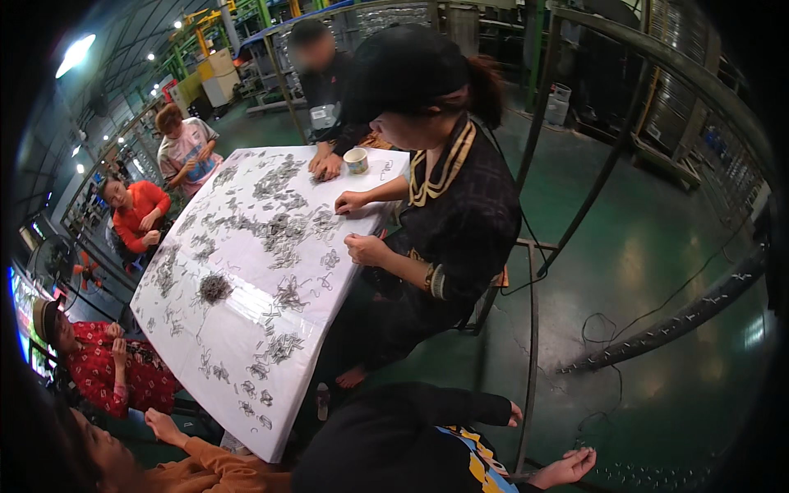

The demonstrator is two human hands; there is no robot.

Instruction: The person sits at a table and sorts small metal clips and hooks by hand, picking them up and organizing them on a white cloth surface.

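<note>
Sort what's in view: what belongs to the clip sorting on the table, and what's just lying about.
In the job: white table; scattered metal clips; dense clip pile.
Lying about: paper cup; floor cable; orange fan.

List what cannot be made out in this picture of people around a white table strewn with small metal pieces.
- Head view: metal pieces on the table, too small to tell their kind.
- Cup: contents too small to see.
- Open hand, bottom right: wrist cut off by the lower edge, owner unclear.
- Person in the orange sleeve: mostly cut off by the lower edge.
</note>
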